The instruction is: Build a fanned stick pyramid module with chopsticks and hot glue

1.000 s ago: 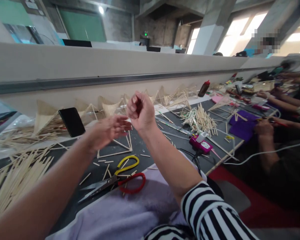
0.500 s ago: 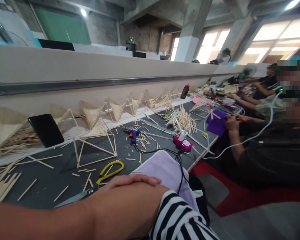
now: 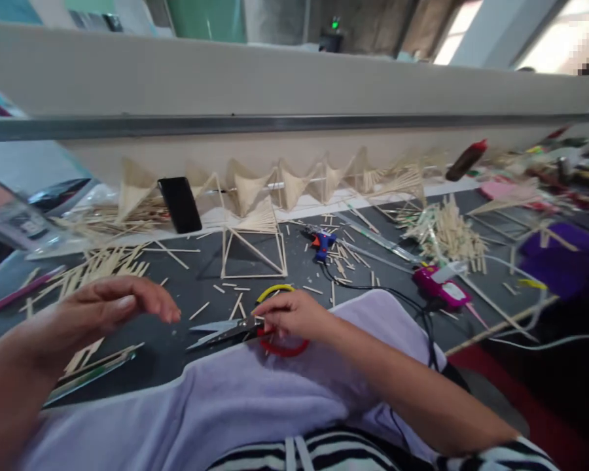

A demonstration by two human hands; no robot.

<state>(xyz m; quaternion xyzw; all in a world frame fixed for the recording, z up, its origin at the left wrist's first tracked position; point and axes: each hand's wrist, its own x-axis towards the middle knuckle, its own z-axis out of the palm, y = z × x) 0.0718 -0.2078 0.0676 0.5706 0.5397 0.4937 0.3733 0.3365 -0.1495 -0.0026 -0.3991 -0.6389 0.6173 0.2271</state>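
Note:
Fingers bent around the pivot and handles, my right hand (image 3: 292, 314) grips a pair of scissors (image 3: 216, 330) at the table's near edge. One handle loop is yellow, the other red, and the blades point left, slightly apart. My left hand (image 3: 120, 302) hovers over loose wooden sticks (image 3: 103, 265), palm down, fingers extended and holding nothing. Beyond the scissors stands a stick frame (image 3: 254, 258) with a fan of thin sticks on top. A blue glue gun (image 3: 322, 243) lies to its right, among short cut pieces.
A black phone (image 3: 180, 205) leans near twisted stick models (image 3: 294, 183) along the partition. To the right are a pile of cut sticks (image 3: 451, 232), a magenta power strip (image 3: 439, 286) with cables and a dark red-capped bottle (image 3: 466, 160). A lilac cloth (image 3: 255, 392) covers my lap.
My view has swung left and down. My arms, crossed in front of me before, are now apart: my left hand is over the sticks and my right hand is on the scissors.

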